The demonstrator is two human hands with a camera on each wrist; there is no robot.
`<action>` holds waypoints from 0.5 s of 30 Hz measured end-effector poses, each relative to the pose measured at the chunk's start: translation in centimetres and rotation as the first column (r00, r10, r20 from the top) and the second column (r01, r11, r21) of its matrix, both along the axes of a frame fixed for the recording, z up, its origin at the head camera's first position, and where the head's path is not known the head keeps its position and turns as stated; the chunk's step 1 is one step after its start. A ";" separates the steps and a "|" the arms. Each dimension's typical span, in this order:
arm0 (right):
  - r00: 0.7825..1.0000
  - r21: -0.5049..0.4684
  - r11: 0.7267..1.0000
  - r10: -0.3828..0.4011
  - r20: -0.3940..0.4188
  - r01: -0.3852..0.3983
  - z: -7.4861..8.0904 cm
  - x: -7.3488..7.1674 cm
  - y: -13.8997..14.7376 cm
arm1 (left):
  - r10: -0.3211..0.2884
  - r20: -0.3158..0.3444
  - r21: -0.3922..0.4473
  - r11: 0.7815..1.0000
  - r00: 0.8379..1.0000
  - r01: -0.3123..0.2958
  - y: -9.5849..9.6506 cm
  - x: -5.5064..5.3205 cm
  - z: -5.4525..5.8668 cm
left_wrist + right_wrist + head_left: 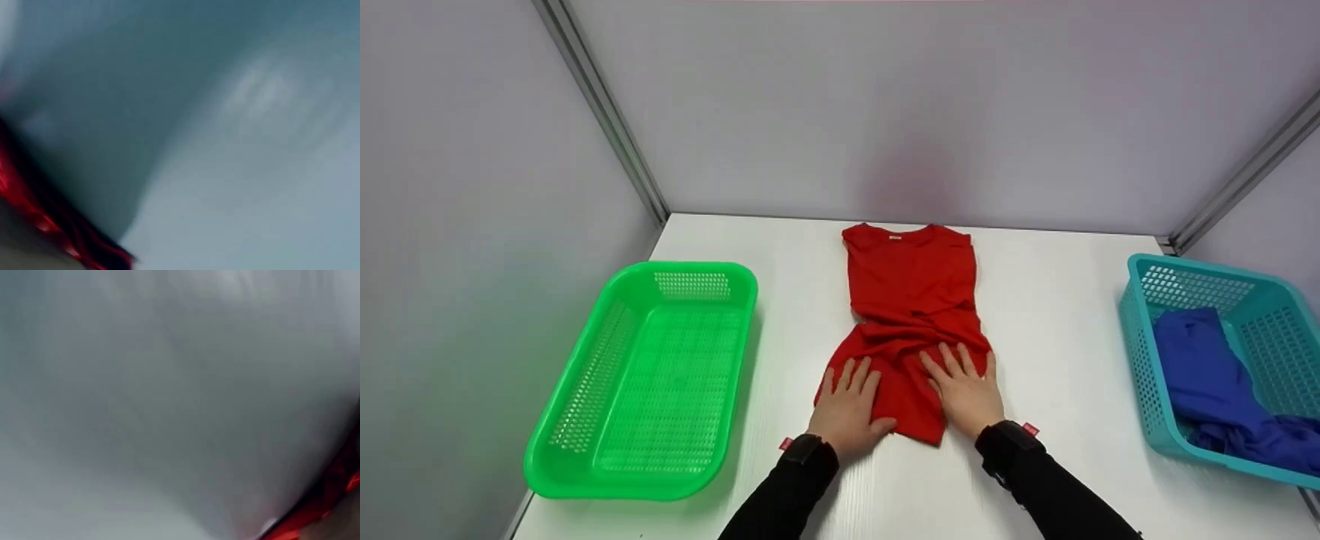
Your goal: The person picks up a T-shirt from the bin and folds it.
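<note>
A red shirt [915, 270] lies on the white table, its neckline toward the back wall and its sides tucked into a narrow strip. Creases cross its middle, and the lower part flares out toward the person. On the lower left corner rests the left hand [849, 409], palm down with fingers spread. The right hand [966, 394] lies flat on the lower right part, its fingers straight and spread too. Both wrist views are blurred; red fabric shows at the lower left of the left one [34, 211] and the lower right of the right one.
To the left stands a green basket [739, 360] with nothing in it. A teal basket [1140, 375] at the right holds blue cloth [1207, 375]. Grey-white panels [840, 112] enclose the table [1065, 337] at the back and sides.
</note>
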State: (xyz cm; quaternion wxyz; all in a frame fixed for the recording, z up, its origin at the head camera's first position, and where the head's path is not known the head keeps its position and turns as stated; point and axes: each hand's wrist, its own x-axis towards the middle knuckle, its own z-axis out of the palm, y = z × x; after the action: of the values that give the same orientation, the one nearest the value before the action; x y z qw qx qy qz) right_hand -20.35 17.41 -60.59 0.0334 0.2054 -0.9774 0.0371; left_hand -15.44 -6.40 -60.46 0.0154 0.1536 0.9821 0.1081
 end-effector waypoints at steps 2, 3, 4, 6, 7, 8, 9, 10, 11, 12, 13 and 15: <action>0.997 -0.001 0.997 -0.073 0.004 0.073 0.3 -0.5 0.1 | -0.048 0.015 0.066 0.997 0.999 0.047 -1.2 -0.1 0.3; 0.995 -0.009 0.995 -0.097 0.009 0.097 0.5 -0.7 0.1 | -0.073 0.009 0.079 0.994 0.997 0.073 -1.7 0.0 0.4; 0.994 -0.020 0.994 -0.108 0.007 0.108 0.6 -0.7 0.2 | -0.097 -0.009 0.074 0.993 0.995 0.097 -2.3 0.1 0.5; 0.996 -0.056 0.995 -0.086 -0.031 0.084 0.8 -0.5 0.2 | -0.133 -0.070 0.014 0.991 0.989 0.134 -3.0 0.5 0.7; 0.996 -0.081 0.996 -0.051 -0.067 0.046 0.9 -0.2 0.3 | -0.155 -0.104 -0.038 0.988 0.982 0.152 -3.3 0.7 0.7; 0.994 -0.107 0.994 -0.006 -0.109 -0.006 0.9 0.2 0.2 | -0.177 -0.142 -0.092 0.982 0.974 0.165 -3.5 0.9 0.7; 0.987 -0.127 0.989 0.053 -0.151 -0.073 1.0 0.7 0.2 | -0.199 -0.178 -0.141 0.974 0.964 0.175 -3.6 1.2 0.8; 0.976 -0.140 0.980 0.117 -0.182 -0.144 1.1 1.3 0.1 | -0.218 -0.207 -0.182 0.967 0.954 0.181 -3.7 1.4 0.8; 0.964 -0.144 0.967 0.181 -0.196 -0.211 1.2 2.0 0.0 | -0.232 -0.227 -0.210 0.960 0.946 0.185 -3.7 1.7 0.8; 0.952 -0.143 0.952 0.242 -0.187 -0.270 1.2 2.9 -0.1 | -0.241 -0.238 -0.227 0.956 0.941 0.187 -3.6 1.9 0.9; 0.942 -0.142 0.938 0.293 -0.161 -0.316 1.3 3.7 -0.2 | -0.243 -0.234 -0.224 0.956 0.941 0.191 -3.4 2.3 1.0; 0.931 -0.148 0.919 0.359 -0.060 -0.364 1.4 5.6 -0.6 | -0.226 -0.204 -0.191 0.964 0.953 0.187 -2.9 2.8 1.3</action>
State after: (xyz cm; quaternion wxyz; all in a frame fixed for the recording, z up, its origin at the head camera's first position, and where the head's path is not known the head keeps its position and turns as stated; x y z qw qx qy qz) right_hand -14.77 16.86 -59.21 0.0574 0.3796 -0.9160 0.1160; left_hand -12.59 -9.33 -59.17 -0.0711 0.2651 0.9616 0.0042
